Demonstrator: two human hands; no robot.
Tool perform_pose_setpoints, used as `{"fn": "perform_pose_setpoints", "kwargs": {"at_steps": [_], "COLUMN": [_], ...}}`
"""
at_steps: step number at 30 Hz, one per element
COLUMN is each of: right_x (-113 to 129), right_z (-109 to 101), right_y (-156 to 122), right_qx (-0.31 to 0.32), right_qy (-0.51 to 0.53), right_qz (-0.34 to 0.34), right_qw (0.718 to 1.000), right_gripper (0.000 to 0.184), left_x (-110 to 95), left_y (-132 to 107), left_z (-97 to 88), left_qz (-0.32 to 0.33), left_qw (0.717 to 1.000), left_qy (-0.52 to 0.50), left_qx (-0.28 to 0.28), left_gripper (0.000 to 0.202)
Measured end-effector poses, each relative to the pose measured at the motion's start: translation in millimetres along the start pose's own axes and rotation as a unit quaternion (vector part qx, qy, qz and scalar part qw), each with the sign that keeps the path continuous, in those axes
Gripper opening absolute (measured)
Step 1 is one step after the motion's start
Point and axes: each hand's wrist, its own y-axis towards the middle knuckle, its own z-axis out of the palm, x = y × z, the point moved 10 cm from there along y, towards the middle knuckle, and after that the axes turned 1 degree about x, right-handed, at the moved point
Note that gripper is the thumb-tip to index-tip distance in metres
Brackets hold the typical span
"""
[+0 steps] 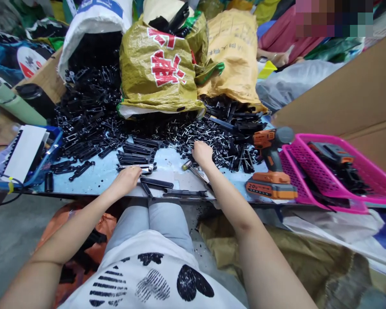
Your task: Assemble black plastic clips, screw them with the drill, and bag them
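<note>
My left hand (129, 179) is closed with bent fingers at the near end of a row of long black plastic parts (137, 151). Its fingertips seem to pinch the nearest black plastic part (149, 167), though they are partly hidden. Over the near edge of a heap of small black pieces with silvery pins (193, 133) is my right hand (202, 153). Its fingers are curled down, and what they hold cannot be seen. Between my hands, loose black parts (156, 183) lie by the table's front edge. A metal tool with a brassy end (194, 171) lies below my right hand.
An orange cordless drill (270, 165) stands right, beside pink baskets (328, 193). Sacks (161, 68) line the back. More black parts (86, 116) are heaped left, near a green bottle (19, 105) and a blue tray (56, 143). Another person's arm (276, 56) shows behind.
</note>
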Motion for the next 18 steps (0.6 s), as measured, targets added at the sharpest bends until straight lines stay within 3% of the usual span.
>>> {"fn": "perform_pose_setpoints", "kwargs": {"at_steps": [3,6,10,14,18], "right_x": [3.0,18.7,48.1,72.5,90.0], "right_z": [-15.1,-33.9,-47.3,-38.5,-32.9], "right_y": [-17.7,-46.5,-85.7,-114.0,-130.8], "right_qx": [-0.020,-0.030,0.021,0.105,0.146], "right_qy": [0.080,0.203,0.307,0.281,0.234], "right_qz": [-0.038,-0.113,-0.182,-0.221,-0.269], "right_qw": [0.996,0.972,0.934,0.928,0.923], "right_gripper": [0.027,0.027,0.023,0.019,0.017], "left_x": [-0.8,-9.6,-26.6,-18.8,-18.9], "left_y": [-11.5,-6.6,0.7,-2.5,-16.4], "left_z": [10.9,12.1,14.5,12.7,20.7], "left_qz": [0.002,0.019,0.077,0.045,0.115], "left_qw": [0.998,0.993,0.987,0.997,0.989], "left_qy": [0.041,0.093,0.108,0.067,0.050], "left_qx": [0.047,0.069,0.090,-0.001,-0.076], "left_gripper": [0.021,0.022,0.022,0.020,0.031]}}
